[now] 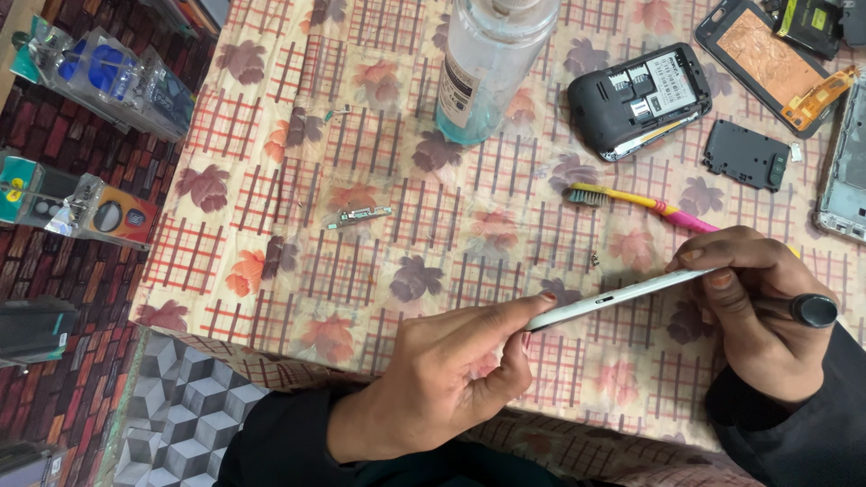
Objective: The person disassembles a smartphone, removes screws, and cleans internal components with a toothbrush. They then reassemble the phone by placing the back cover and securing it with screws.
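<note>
Low in the frame, the person holds a thin white phone (622, 296) edge-on between both hands, above the bench (271, 135) with its flowered, red-checked cloth. The left hand (456, 370), at lower centre, pinches the phone's left end between thumb and fingers. The right hand (762, 311), at lower right, closes over the other end and also grips a black-handled tool (815, 310) whose round butt sticks out to the right.

Just above the right hand lies a toothbrush (631, 200) with a yellow and pink handle. At upper centre stands a clear bottle (487, 63) with blue liquid at its bottom. To its right an opened dark phone body (636, 99) lies with its insides showing, a loose black cover piece (744, 155) near it. A small metal part (359, 215) rests on the cloth, left of centre. Packaged goods (99, 77) sit along the left edge.
</note>
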